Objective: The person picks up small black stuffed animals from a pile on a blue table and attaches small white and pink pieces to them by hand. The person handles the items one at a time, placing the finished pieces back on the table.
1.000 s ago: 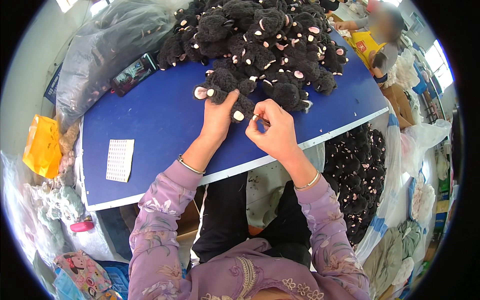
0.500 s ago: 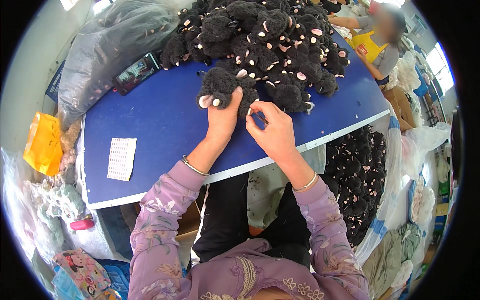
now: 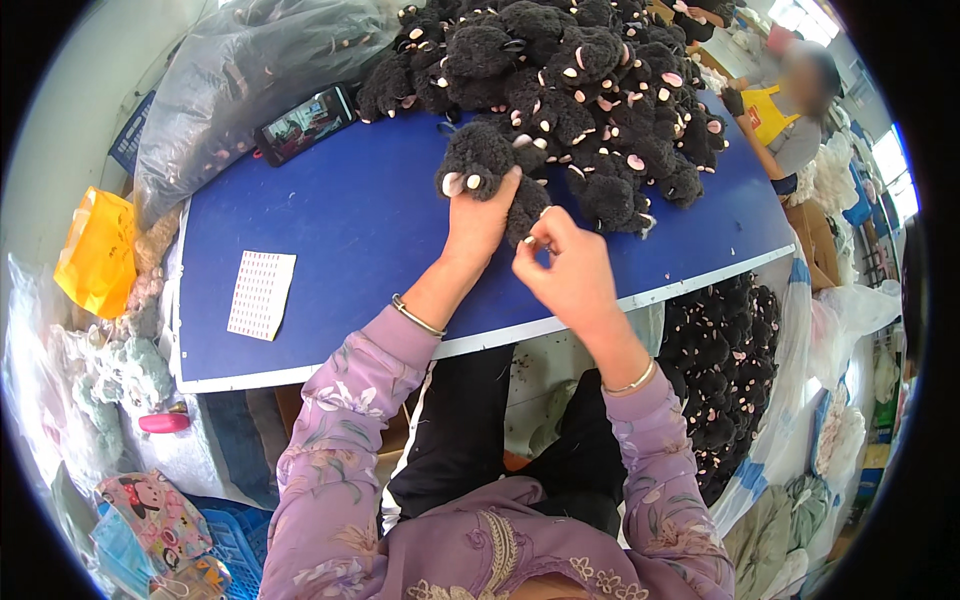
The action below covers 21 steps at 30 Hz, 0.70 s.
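A fluffy black plush toy [image 3: 478, 150] with pale pink ears and small whitish paws is held just above the blue table [image 3: 360, 210]. My left hand [image 3: 478, 222] grips it, thumb on top and the other fingers hidden beneath. At the toy's lower end, my right hand [image 3: 575, 265] is closed in a pinch beside a small pale tip. Whatever those fingers hold is too small to make out. Just beyond both hands rises a big pile of similar black plush toys [image 3: 590, 110].
On the table's left lie a phone [image 3: 307, 125] and a printed white sheet [image 3: 262, 294]. A grey plastic bag [image 3: 230, 95] stands at the back left. More black toys [image 3: 725, 370] fill a sack below the right edge. Another person [image 3: 795, 120] works at the far right.
The whole view has shifted slightly. My right hand has turned and drawn back a little from the toy's end; a thin dark item seen in its fingers earlier no longer shows. My left hand keeps its grip.
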### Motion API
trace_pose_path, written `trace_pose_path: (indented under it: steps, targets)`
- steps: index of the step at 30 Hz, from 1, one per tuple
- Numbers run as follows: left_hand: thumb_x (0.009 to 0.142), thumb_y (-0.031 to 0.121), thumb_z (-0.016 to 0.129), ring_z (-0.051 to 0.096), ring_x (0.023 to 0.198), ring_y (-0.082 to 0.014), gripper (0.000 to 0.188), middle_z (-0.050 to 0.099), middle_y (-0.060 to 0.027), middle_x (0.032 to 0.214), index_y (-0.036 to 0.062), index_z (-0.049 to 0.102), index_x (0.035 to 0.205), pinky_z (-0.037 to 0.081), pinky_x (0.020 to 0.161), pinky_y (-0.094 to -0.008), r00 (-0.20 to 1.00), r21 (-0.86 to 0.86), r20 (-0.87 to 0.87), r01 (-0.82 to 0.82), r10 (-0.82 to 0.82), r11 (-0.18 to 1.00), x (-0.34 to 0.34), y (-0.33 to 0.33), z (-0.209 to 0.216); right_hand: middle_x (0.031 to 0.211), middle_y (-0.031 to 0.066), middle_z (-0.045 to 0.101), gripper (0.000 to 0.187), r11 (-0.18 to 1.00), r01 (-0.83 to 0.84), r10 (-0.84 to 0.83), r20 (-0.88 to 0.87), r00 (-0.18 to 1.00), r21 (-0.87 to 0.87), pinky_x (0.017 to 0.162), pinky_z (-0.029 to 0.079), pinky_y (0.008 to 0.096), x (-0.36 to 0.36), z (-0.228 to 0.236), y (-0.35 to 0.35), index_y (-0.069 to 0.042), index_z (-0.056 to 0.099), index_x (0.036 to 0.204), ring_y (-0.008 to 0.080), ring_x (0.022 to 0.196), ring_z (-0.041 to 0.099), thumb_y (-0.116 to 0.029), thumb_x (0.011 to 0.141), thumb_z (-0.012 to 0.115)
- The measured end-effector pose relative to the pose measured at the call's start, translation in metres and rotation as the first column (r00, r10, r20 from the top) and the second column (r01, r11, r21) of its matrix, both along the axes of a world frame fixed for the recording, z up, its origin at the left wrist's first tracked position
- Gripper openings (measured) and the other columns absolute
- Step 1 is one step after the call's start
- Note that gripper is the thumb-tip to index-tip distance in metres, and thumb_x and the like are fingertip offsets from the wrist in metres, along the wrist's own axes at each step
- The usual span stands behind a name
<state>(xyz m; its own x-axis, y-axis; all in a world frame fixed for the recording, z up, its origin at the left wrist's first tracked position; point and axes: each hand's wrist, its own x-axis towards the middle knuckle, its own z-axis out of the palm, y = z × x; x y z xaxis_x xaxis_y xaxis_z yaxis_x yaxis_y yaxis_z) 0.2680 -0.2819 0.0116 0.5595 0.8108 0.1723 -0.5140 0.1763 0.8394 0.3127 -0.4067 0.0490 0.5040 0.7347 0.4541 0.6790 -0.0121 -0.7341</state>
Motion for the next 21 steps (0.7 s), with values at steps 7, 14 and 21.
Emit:
trace_pose_path:
  steps: [7, 14, 21]
  targets:
    - [0.090, 0.020, 0.062, 0.060, 0.095, -0.0131, 0.033, 0.063, -0.0062, 0.106, 0.0007, 0.056, 0.116, 0.050, 0.082, -0.0298, 0.924, 0.195, -0.190, 0.366, -0.331, 0.910, -0.013, -0.017, 0.019, 0.079, -0.0022, 0.059, 0.026, 0.997, 0.015, 0.024, -0.459, 0.888, 0.081, 0.063, 0.042, 0.0201, 0.067, 0.011, -0.012, 0.000, 0.059, 0.100, 0.0034, 0.071, 0.051, -0.017, 0.085, 0.071]
    - [0.096, 0.032, 0.039, 0.059, 0.103, -0.0168, 0.046, 0.061, -0.0119, 0.113, -0.0029, 0.053, 0.122, 0.046, 0.090, -0.0296, 0.912, -0.101, -0.151, 0.370, -0.382, 0.923, -0.011, -0.012, 0.009, 0.066, -0.0063, 0.050, 0.016, 0.995, -0.086, 0.029, -0.659, 0.751, -0.055, 0.046, 0.030, 0.0191, 0.062, 0.003, -0.017, -0.005, 0.059, 0.087, 0.0026, 0.054, 0.043, -0.020, 0.090, 0.062]
    - [0.100, 0.046, 0.027, 0.056, 0.066, -0.0120, 0.052, 0.065, -0.0102, 0.092, 0.0023, 0.053, 0.113, 0.041, 0.055, -0.0244, 0.911, -0.008, -0.193, 0.369, -0.363, 0.930, -0.017, 0.001, 0.018, 0.067, 0.0004, 0.054, 0.030, 0.801, 0.060, 0.373, -0.574, 0.729, 0.596, 0.038, 0.027, 0.0200, 0.120, 0.034, -0.063, -0.003, 0.059, 0.097, 0.0025, 0.043, 0.031, -0.032, 0.093, 0.057]
